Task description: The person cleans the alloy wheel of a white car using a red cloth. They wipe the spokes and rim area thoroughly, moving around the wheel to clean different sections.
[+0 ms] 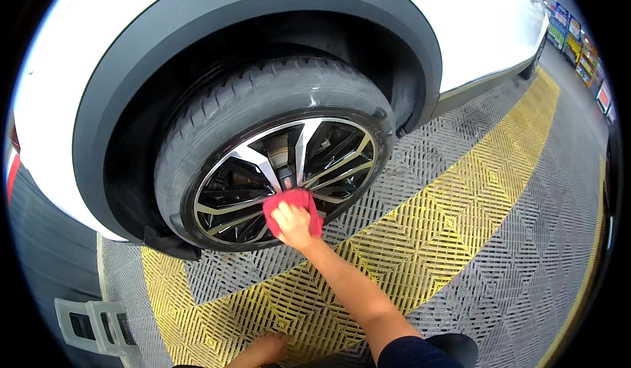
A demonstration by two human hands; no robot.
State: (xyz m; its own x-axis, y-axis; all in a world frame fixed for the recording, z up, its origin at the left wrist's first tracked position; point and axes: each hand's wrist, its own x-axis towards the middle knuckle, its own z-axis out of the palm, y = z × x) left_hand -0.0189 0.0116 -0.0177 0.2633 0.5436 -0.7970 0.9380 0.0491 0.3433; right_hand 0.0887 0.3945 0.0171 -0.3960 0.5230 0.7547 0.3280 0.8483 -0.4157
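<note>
My right hand (292,222) grips a red cloth (316,216), bunched under the fingers. The cloth lies against the lower middle of an alloy wheel (306,139) with bright spokes and black recesses, and covers part of it. Around the rim is a black rubber tyre (236,99) with a pale mark on its upper sidewall. Behind the spokes, a brake disc (278,151) shows in part. At the bottom edge, what appears to be my left hand (268,346) is low and apart from the wheel; its fingers are too unclear to read.
A white car body (493,23) with a grey wheel-arch trim (148,38) surrounds the tyre. Grey and yellow slatted floor tiles (448,222) spread below. A grey plastic step stool (96,326) stands at lower left. Stocked shelves (574,42) line the far right.
</note>
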